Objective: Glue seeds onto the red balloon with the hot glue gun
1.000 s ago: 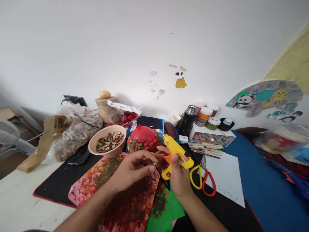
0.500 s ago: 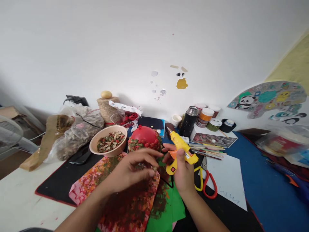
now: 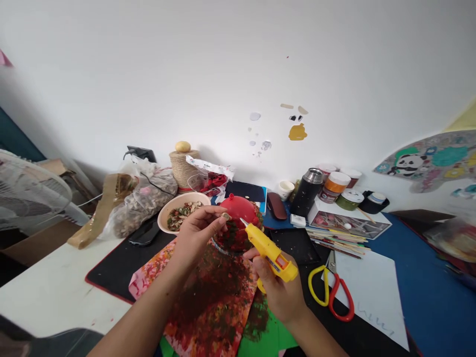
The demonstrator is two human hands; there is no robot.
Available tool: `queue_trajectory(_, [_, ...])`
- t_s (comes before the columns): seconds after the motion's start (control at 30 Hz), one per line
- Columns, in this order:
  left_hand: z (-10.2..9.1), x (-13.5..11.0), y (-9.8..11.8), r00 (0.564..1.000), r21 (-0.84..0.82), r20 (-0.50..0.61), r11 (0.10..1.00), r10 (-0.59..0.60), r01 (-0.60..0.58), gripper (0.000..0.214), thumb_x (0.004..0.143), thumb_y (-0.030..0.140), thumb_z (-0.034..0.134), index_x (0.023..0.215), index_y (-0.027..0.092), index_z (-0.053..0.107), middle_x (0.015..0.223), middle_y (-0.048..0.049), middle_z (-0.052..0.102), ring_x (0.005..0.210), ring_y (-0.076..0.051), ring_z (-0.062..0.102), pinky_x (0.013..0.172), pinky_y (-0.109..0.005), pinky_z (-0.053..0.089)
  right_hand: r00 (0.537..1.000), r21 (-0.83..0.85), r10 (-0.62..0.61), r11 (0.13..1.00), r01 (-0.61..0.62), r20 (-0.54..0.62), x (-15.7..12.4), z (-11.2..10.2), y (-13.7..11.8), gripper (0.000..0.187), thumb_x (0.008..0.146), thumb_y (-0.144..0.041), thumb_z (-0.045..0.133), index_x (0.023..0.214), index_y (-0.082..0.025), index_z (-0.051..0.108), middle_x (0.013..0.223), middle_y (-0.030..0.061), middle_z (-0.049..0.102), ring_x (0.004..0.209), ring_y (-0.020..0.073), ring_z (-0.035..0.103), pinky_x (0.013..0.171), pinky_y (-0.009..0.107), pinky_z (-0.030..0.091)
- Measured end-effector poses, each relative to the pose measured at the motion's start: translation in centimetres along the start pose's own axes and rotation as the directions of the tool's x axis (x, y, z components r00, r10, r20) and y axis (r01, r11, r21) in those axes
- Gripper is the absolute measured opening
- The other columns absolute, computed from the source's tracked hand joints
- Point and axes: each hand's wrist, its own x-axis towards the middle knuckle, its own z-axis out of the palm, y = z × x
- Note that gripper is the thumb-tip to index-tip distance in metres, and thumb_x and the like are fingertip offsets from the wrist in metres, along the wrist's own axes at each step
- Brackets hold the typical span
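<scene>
My right hand (image 3: 282, 282) is wrapped round the grip of a yellow hot glue gun (image 3: 269, 250), whose nozzle points up and left. Between the thumb and fingertips of my left hand (image 3: 203, 230) is a small greenish nutshell (image 3: 225, 216), a short gap from the nozzle. Behind both hands stands a red balloon (image 3: 238, 210), its knot on top, with red and green shells around its sides. A cream bowl (image 3: 162, 224) of painted shells is left of it. Paint-stained paper (image 3: 211, 302) lies beneath my hands.
Scissors (image 3: 340, 297) with yellow and red handles rest at the right on white paper (image 3: 372, 282). Behind them are thin sticks (image 3: 342, 235), a black flask (image 3: 307, 191) and paint jars (image 3: 336, 183). Left are a phone (image 3: 145, 233), a plastic bag (image 3: 145, 203) and a twine spool (image 3: 185, 166).
The glue gun has tilted from upright to pointing left, its nozzle now closer to the shell. My left hand has risen and turned the shell into view. The camera view has shifted left.
</scene>
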Motion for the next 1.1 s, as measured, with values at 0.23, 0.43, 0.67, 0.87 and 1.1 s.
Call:
queue_trajectory(0.23, [0.4,-0.2,0.3,0.999,0.03,0.048,1.0,0.004,-0.006,0.035,0.078,0.043,0.098,0.095,0.018,0.08,0.076,-0.0033,0.077,0.067,-0.016,0.072,0.064,-0.025,0.058,1.0,-0.036,-0.022,0.999,0.022,0.005,-0.1,0.1,0.0,0.041,0.107,-0.055,0.067,0.089,-0.022,0.083,0.059,0.0001,0.062,0.049,0.0159,0.056,0.047,0.026,0.046])
queue_trajectory(0.43, [0.7,-0.5,0.6,0.998,0.062,0.068,0.998,-0.018,0.014,0.035,0.077,0.042,0.099,0.092,0.018,0.079,0.079,-0.0038,0.079,0.069,-0.016,0.071,0.065,-0.024,0.058,0.999,-0.072,-0.011,0.997,0.014,0.047,0.0,0.3,-0.4,0.044,0.108,-0.056,0.065,0.084,-0.022,0.079,0.057,-0.0005,0.061,0.051,0.0174,0.058,0.051,0.028,0.047])
queue_trajectory(0.67, [0.7,-0.6,0.6,0.997,0.065,0.069,0.998,-0.026,0.022,0.036,0.075,0.043,0.099,0.089,0.017,0.078,0.084,-0.0051,0.079,0.076,-0.017,0.072,0.071,-0.026,0.059,0.996,-0.11,-0.063,0.991,0.07,0.067,0.3,0.4,-1.1,0.046,0.11,-0.054,0.061,0.082,-0.021,0.077,0.058,-0.0009,0.06,0.048,0.0156,0.057,0.049,0.027,0.046])
queue_trajectory(0.87, [0.6,-0.6,0.4,0.997,0.044,0.08,0.999,-0.017,0.014,0.036,0.074,0.042,0.1,0.088,0.018,0.078,0.083,-0.0034,0.078,0.074,-0.015,0.071,0.07,-0.024,0.059,0.996,-0.125,-0.049,0.99,0.058,0.07,0.2,0.4,-1.4,0.047,0.111,-0.052,0.06,0.08,-0.02,0.073,0.059,-0.0009,0.061,0.049,0.015,0.059,0.05,0.026,0.047])
queue_trajectory(1.1, [0.7,-0.6,0.4,0.994,0.017,0.105,1.0,-0.021,0.019,0.034,0.074,0.041,0.101,0.087,0.018,0.078,0.084,-0.0035,0.078,0.074,-0.015,0.072,0.07,-0.023,0.06,0.995,-0.142,-0.065,0.987,0.075,0.075,0.4,0.3,-1.5,0.045,0.111,-0.051,0.059,0.081,-0.02,0.071,0.057,-0.0021,0.059,0.046,0.0141,0.057,0.048,0.025,0.045])
